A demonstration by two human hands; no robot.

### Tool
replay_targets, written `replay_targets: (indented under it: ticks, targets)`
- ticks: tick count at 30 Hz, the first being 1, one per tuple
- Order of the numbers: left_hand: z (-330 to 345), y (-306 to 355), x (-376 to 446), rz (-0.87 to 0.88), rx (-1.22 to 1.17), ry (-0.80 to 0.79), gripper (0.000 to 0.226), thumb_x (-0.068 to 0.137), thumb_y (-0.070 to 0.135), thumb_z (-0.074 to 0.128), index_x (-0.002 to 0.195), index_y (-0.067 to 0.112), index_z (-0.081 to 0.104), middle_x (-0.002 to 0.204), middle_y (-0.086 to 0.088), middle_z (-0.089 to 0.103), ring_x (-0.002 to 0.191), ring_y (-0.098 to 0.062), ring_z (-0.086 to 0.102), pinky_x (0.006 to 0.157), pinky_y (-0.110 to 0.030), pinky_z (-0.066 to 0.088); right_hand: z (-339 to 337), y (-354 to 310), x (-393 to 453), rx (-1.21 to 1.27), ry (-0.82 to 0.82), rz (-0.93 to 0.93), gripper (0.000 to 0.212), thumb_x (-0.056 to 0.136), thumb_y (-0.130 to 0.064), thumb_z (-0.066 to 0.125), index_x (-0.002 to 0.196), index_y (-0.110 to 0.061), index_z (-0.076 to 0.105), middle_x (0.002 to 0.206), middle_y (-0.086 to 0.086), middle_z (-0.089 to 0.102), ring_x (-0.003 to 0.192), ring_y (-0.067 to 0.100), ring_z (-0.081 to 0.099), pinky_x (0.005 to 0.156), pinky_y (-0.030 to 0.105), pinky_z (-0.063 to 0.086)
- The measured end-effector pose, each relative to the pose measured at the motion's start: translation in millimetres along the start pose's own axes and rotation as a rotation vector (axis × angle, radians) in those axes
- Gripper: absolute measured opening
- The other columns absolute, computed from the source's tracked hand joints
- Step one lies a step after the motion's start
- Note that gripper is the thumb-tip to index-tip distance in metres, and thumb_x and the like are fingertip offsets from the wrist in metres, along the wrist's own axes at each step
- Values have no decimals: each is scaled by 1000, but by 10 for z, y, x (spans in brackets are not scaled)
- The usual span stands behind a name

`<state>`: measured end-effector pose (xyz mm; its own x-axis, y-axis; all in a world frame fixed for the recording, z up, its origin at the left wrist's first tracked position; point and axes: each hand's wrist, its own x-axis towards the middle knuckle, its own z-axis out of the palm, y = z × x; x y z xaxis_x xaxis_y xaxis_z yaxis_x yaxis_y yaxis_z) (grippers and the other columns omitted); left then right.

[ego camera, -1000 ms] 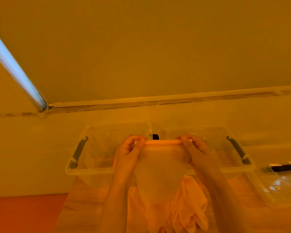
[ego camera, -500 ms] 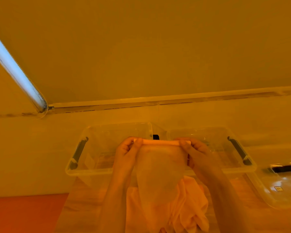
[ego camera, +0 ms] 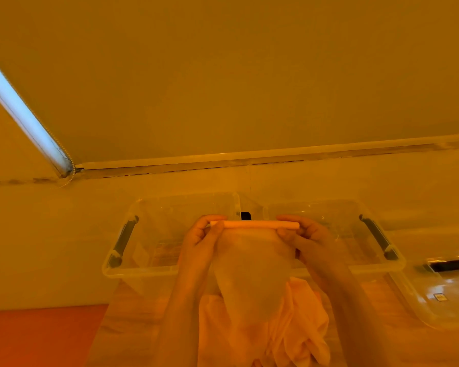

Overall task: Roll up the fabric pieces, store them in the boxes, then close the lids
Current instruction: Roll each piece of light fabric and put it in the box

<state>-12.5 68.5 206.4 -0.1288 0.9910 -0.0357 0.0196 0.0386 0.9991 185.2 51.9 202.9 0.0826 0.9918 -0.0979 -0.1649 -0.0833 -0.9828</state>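
Under heavy amber light, a pale wall (ego camera: 249,75) fills the upper half of your view, with a bluish light tube (ego camera: 24,117) slanting in from the left edge, its far end cut off. Below it lies the tabletop (ego camera: 408,348), its near portion cut off by the bottom of the frame. Two clear boxes stand side by side on it, both without lids: the left box (ego camera: 154,229) with a dark handle on its left end, the right box (ego camera: 355,223) with one on its right end. A small dark object shows in the gap between them, too small to identify. At far right a clear lid (ego camera: 440,292) rests partly out of frame; it carries small stickers whose writing cannot be read. A loose heap of peach fabric (ego camera: 302,327) sits nearest you, cut off below. Your sheer fabric piece (ego camera: 252,268) hangs in front of the boxes, its top edge wound into a tight roll (ego camera: 255,224) held level in the air. Your left hand (ego camera: 199,239) pinches the roll's left end, and your right hand (ego camera: 308,235) pinches its right end; the draped cloth hides your wrists in part.
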Motion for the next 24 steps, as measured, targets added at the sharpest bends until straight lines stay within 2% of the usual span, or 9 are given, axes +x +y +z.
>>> replay_targets:
  ticks: [3, 8, 11, 14, 18, 22, 24]
  targets:
    - [10, 10, -1, -1, 4, 7, 14, 91, 28, 59, 84, 34, 69, 82, 2, 65, 73, -16, 61, 60, -33, 49, 26, 1, 8, 14, -4, 2, 11, 90, -12, 59, 96, -15, 68, 73, -4, 71, 67, 14, 68, 54, 25, 54]
    - [-12, -8, 18, 1, 35, -1, 11, 90, 27, 62, 85, 34, 68, 83, 2, 65, 73, -18, 62, 63, -38, 52, 28, -18, -14, 17, -70, 7, 14, 93, -15, 54, 102, -12, 65, 81, -3, 69, 70, 10, 69, 54, 22, 53]
    - [-24, -2, 26, 10, 31, -3, 9, 91, 23, 60, 90, 29, 67, 84, 1, 64, 72, -17, 61, 58, -33, 51, 48, -14, 2, 68, -34, 41, 16, 92, -17, 56, 102, -14, 68, 88, 0, 71, 79, 17, 70, 59, 30, 57]
    - [-40, -6, 34, 2, 20, -4, 9, 91, 20, 60, 96, 25, 66, 84, 2, 66, 74, -16, 63, 64, -37, 53, 67, -13, 25, 84, 11, 54, 18, 91, -21, 56, 98, -13, 70, 97, 8, 67, 84, 22, 67, 62, 33, 58]
    - [-54, 14, 29, -44, -52, -6, 13, 89, 20, 63, 101, 23, 68, 78, 5, 70, 70, -12, 66, 60, -31, 54, 48, 3, 47, 64, 31, 54, 14, 91, -16, 58, 94, -14, 71, 97, 10, 66, 79, 19, 65, 56, 27, 55]
    - [-63, 1, 26, -49, 26, 5, 12, 90, 25, 61, 91, 16, 69, 75, 2, 68, 65, -10, 63, 55, -22, 50, 13, 26, 78, 69, 43, 77, 14, 91, -13, 60, 97, -16, 72, 102, 11, 66, 85, 22, 65, 60, 28, 56]
    - [-67, -3, 28, -53, 24, 6, 14, 92, 25, 59, 88, 14, 68, 71, 2, 66, 61, -10, 60, 51, -20, 47, 1, 34, 83, 59, 41, 77, 14, 91, -13, 60, 98, -16, 72, 96, 8, 69, 82, 20, 67, 61, 29, 57]
